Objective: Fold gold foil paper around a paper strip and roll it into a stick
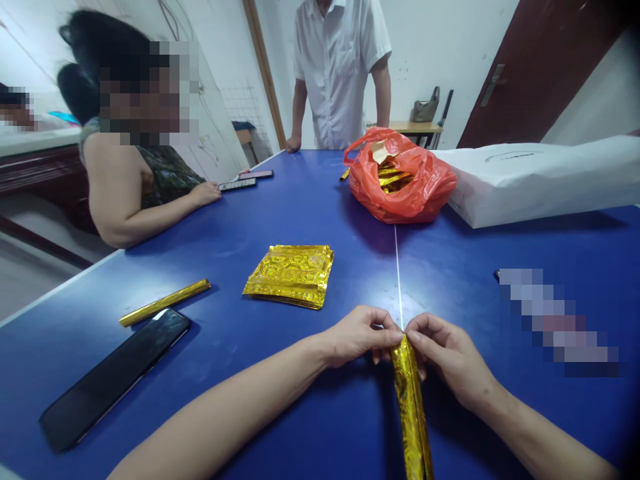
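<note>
My left hand [357,337] and my right hand [445,353] meet over a rolled tube of gold foil [411,407], pinching its far end between fingers and thumbs. The tube lies along the blue table [320,373], its near end running out of view at the bottom. To the left of my hands sits a flat stack of gold foil sheets [291,275]. Farther left lies a thin finished gold foil roll [165,303], next to a black smartphone [115,377].
A red plastic bag [400,177] holding gold rolls and a large white paper bag [540,180] stand at the far side. A seated person's arm [200,195] rests near several phones [237,183]. A person in a white shirt [335,73] stands at the far end. A pixelated object [555,320] lies at right.
</note>
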Demonstrator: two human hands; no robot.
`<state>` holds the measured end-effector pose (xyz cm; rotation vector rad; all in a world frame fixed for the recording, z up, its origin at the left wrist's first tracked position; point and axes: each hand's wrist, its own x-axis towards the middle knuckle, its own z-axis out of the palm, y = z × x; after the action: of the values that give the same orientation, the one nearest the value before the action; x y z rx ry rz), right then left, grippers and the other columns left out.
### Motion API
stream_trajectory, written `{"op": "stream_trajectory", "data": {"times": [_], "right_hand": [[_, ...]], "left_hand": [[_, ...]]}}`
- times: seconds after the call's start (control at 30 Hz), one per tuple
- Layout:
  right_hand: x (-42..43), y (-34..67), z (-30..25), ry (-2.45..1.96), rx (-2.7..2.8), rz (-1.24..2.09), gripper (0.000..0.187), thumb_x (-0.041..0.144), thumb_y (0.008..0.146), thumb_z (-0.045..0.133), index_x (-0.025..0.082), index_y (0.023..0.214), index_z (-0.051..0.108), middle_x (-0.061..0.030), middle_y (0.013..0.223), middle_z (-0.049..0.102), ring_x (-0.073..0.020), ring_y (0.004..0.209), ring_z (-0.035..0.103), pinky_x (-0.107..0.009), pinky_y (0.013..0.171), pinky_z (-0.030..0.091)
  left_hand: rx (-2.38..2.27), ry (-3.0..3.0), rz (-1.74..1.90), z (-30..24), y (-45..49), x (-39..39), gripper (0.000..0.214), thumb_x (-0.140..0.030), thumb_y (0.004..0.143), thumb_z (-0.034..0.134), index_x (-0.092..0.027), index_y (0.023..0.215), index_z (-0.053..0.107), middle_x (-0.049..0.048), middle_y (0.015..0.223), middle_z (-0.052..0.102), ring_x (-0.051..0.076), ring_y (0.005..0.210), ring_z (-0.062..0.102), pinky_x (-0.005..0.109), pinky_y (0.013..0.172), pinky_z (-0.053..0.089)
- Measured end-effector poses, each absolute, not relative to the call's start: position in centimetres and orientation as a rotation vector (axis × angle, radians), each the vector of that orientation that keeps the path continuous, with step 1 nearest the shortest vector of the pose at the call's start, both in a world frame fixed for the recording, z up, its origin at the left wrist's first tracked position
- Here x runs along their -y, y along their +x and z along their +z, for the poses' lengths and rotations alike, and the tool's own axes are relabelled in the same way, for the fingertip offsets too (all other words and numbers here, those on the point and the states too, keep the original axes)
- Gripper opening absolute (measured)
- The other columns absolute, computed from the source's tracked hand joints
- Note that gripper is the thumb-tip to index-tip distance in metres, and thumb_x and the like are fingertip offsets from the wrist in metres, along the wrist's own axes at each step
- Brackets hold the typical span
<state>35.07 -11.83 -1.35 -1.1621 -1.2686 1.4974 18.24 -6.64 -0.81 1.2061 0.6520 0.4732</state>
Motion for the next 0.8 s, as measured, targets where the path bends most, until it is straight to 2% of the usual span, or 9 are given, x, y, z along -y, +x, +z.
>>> {"op": "stream_trajectory", "data": {"times": [0.27, 0.47, 0.6, 0.7, 0.8], "right_hand": [[11.76, 34.94, -1.10, -1.157, 1.281, 1.540, 0.023, 0.040, 0.077, 0.059, 0.018, 0.073, 0.053, 0.0036, 0.057, 0.054, -0.0075, 0.043, 0.048, -0.021, 0.041, 0.041], [11.72, 34.94, -1.28, -1.181, 1.303, 1.578, 0.027, 0.044, 0.077, 0.059, 0.017, 0.076, 0.055, 0.0011, 0.061, 0.058, -0.0078, 0.044, 0.049, -0.022, 0.042, 0.042], [11.69, 34.76, -1.30, -1.175, 1.248, 1.643, 0.031, 0.046, 0.076, 0.059, 0.016, 0.072, 0.054, 0.0035, 0.055, 0.054, -0.0072, 0.041, 0.047, -0.022, 0.041, 0.040], [11.63, 34.76, -1.40, -1.202, 1.190, 1.585, 0.032, 0.047, 0.076, 0.058, 0.017, 0.069, 0.052, 0.0062, 0.049, 0.048, -0.0054, 0.036, 0.041, -0.020, 0.037, 0.034], [11.50, 34.94, -1.56, -1.275, 1.101, 1.408, 0.032, 0.048, 0.076, 0.058, 0.018, 0.068, 0.050, 0.0083, 0.042, 0.042, -0.0044, 0.032, 0.033, -0.018, 0.033, 0.026]], "left_hand": [[-0.685, 1.265, 0.433, -0.82, 18.23, 6.64, 0.043, -0.052, 0.062, 0.068, -0.013, 0.067, 0.051, -0.0007, 0.059, 0.050, 0.008, 0.049, 0.044, 0.021, 0.045, 0.030], [-0.737, 1.269, 0.437, -0.88, 18.45, 6.77, 0.045, -0.055, 0.061, 0.067, -0.013, 0.070, 0.051, -0.0014, 0.056, 0.050, 0.008, 0.048, 0.043, 0.020, 0.044, 0.030], [-0.748, 1.223, 0.477, -1.00, 18.60, 6.78, 0.046, -0.054, 0.059, 0.069, -0.013, 0.071, 0.049, -0.0032, 0.055, 0.047, 0.007, 0.047, 0.042, 0.020, 0.044, 0.031], [-0.762, 1.210, 0.547, -0.89, 18.57, 6.68, 0.046, -0.051, 0.061, 0.069, -0.013, 0.078, 0.049, -0.0018, 0.065, 0.050, 0.007, 0.053, 0.044, 0.020, 0.047, 0.035], [-0.794, 1.230, 0.567, -0.69, 18.44, 6.60, 0.044, -0.044, 0.066, 0.068, -0.013, 0.091, 0.049, 0.0037, 0.085, 0.053, 0.009, 0.065, 0.050, 0.021, 0.054, 0.039]]}}
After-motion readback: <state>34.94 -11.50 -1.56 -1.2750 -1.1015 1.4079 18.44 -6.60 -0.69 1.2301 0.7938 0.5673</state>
